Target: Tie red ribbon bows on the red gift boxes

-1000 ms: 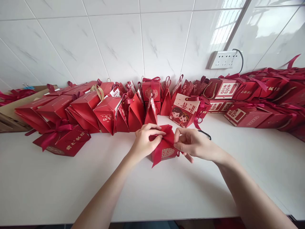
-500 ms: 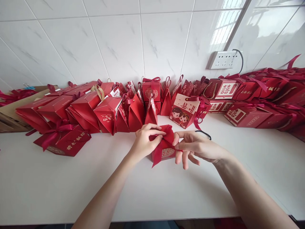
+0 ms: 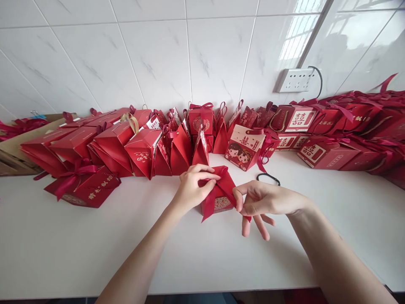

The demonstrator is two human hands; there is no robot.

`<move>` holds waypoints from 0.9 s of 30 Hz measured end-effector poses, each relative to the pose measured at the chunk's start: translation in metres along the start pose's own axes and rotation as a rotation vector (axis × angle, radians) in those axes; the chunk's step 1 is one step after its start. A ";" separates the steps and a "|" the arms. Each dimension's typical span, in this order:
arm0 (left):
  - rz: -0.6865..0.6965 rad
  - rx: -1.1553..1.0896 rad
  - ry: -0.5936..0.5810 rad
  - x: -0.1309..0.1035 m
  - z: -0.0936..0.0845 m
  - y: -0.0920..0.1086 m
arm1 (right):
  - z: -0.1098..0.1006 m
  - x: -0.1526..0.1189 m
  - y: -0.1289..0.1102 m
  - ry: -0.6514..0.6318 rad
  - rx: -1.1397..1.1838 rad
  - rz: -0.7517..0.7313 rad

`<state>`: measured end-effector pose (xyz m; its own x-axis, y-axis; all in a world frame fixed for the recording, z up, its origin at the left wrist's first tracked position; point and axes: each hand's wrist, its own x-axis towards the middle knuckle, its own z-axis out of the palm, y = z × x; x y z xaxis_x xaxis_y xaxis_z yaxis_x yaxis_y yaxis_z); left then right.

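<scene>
- Pinching one end of the ribbon point(image 3: 208, 207): grip of the right hand point(image 3: 265, 200).
- Pinching it atop the red box point(image 3: 223, 204): grip of the left hand point(image 3: 193, 188).
- On the desk point(image 3: 190, 261): black band point(image 3: 268, 174).

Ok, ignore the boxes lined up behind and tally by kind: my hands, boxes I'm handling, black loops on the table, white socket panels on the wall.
Hands: 2, left hand and right hand
Ribboned box: 1
Black loop: 1
White socket panel: 1
Total: 5
</scene>
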<state>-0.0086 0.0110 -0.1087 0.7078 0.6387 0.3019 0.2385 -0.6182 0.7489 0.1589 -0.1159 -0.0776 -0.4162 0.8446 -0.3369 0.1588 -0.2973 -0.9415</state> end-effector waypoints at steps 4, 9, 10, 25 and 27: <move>0.011 -0.023 0.008 -0.001 0.000 0.000 | -0.016 -0.003 0.009 0.001 -0.008 0.006; 0.033 -0.238 0.010 -0.001 -0.006 -0.002 | -0.029 0.021 0.012 0.737 0.208 -0.190; 0.022 -0.266 0.038 -0.001 -0.008 -0.003 | -0.027 0.030 0.010 0.835 0.203 -0.168; -0.317 0.020 0.096 -0.005 -0.014 0.000 | 0.008 0.057 0.014 1.015 -0.195 -0.175; -0.297 0.010 0.136 -0.004 -0.010 -0.003 | 0.012 0.058 0.019 1.011 -0.152 -0.220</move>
<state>-0.0185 0.0150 -0.1061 0.5113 0.8466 0.1478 0.4280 -0.4000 0.8104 0.1275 -0.0780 -0.1150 0.4820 0.8731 0.0736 0.3102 -0.0915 -0.9463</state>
